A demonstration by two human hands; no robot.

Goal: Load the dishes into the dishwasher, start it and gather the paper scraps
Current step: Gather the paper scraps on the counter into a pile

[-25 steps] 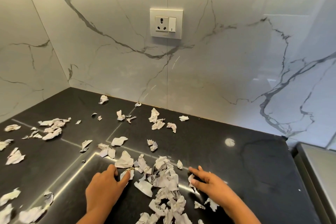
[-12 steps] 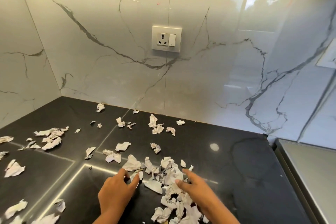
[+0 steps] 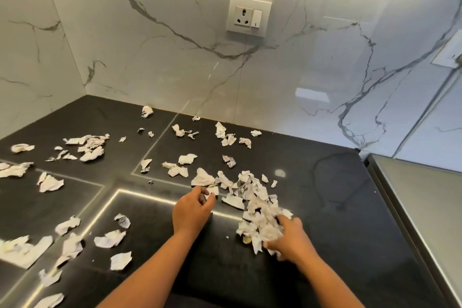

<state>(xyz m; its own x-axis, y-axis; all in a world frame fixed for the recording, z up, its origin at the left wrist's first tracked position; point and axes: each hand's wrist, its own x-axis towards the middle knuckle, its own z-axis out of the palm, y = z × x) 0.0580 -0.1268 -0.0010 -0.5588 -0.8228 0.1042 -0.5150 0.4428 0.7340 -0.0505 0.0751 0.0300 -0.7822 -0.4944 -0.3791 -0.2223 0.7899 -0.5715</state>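
**Paper scraps heaped between two hands on a black counter**

Head view. A matte black stone countertop (image 3: 325, 207) fills the lower half, crossed by thin straight seams that catch the light as bright lines. Glossy white marble wall panels (image 3: 150, 57) with grey veining rise behind it and on the left, meeting in the far left corner. A cream rectangular socket plate (image 3: 248, 16), with a round three-pin outlet and a rocker switch, sits on the far wall. At the right edge a brushed grey metal surface (image 3: 425, 195) adjoins the counter.

The paper scraps (image 3: 91, 152) are white, crumpled and ragged-edged. They lie scattered over the counter: a few small ones near the far wall, loose groups on the left, larger flat pieces at the near left. A dense heap (image 3: 257, 205) lies right of centre, between the two hands.

The left hand (image 3: 191, 212) lies palm down just left of the heap on a bare forearm, fingers curled. Its thumb and forefinger pinch a small scrap (image 3: 211, 191) at the heap's left fringe. The right hand (image 3: 291, 235) reaches in from the near right, its fingers dug into the heap's near right side, with paper over and under them. This hand and the paper round it are blurred, so I cannot tell whether it grasps paper or only presses against it.
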